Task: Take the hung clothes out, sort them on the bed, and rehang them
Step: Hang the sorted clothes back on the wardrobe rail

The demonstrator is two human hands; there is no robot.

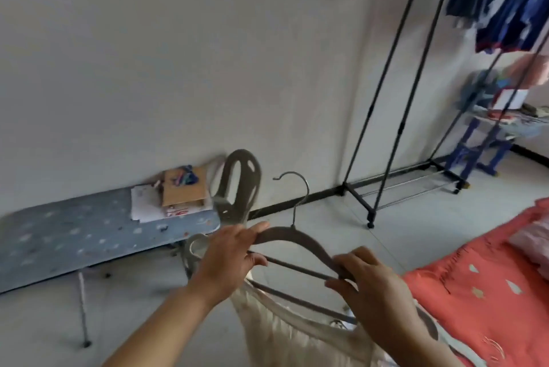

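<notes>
Between my hands is a grey hanger (pixel 297 240) with a metal hook. My left hand (pixel 230 259) grips its left shoulder and my right hand (pixel 371 286) grips its right end. Below it hangs a cream satin garment (pixel 285 334) on a second hanger, partly hidden by my arms. The bed (pixel 481 280) with a coral-red cover lies at the right. A black clothes rack (pixel 395 93) stands against the wall at the back right, with blue clothes (pixel 511 7) hanging on its top rail.
A low blue ironing board (pixel 74 236) stands at the left, with a cardboard box (pixel 184 188) and papers on it. A grey plastic chair (pixel 237 188) is behind my left hand. A blue shelf (pixel 481 141) with clutter stands at the far right.
</notes>
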